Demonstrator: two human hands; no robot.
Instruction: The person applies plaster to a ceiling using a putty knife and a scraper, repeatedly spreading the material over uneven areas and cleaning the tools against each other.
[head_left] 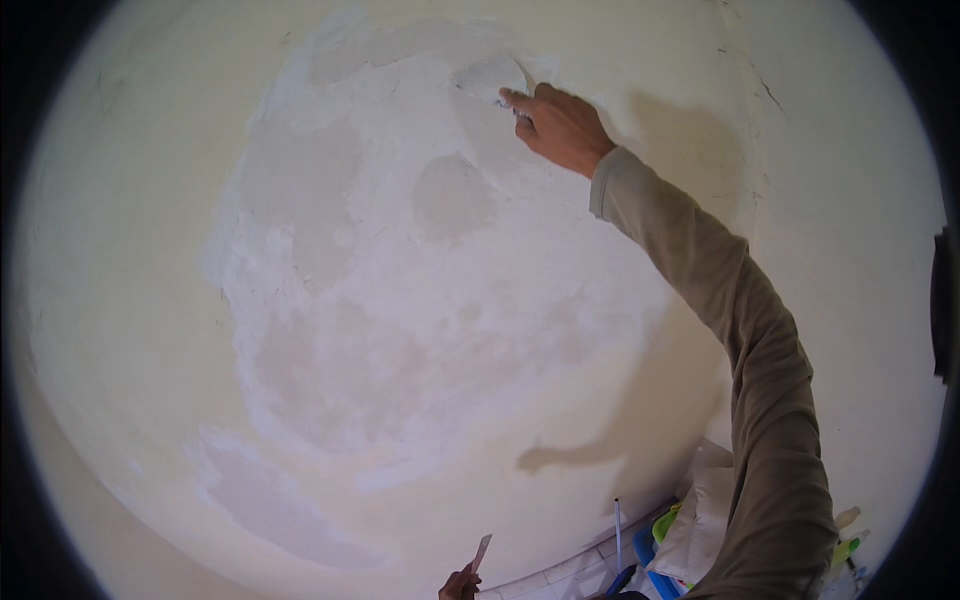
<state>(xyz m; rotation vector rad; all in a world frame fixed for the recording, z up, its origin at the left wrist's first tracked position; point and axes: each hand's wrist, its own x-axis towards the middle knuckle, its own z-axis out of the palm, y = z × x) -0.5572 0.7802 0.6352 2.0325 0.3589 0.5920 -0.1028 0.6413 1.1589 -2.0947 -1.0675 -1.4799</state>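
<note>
My right hand [560, 130] grips a putty knife [490, 82], its blade against the wall near the upper edge of a large irregular patch of white and greyish filler [350, 230]. The wall around the patch [140, 250] is pale cream. Low in the picture, my left hand [460, 585] is closed on a narrow flat scraper [481, 550] held with its blade pointing up. A smaller patch of filler [260, 495] lies at the lower left.
At the lower right are a beige cushion or bag [695, 510], a blue container [660, 580] with green items, a thin white pole [618, 530] and a tiled floor [560, 580]. A crack [765, 85] runs down the wall at the upper right.
</note>
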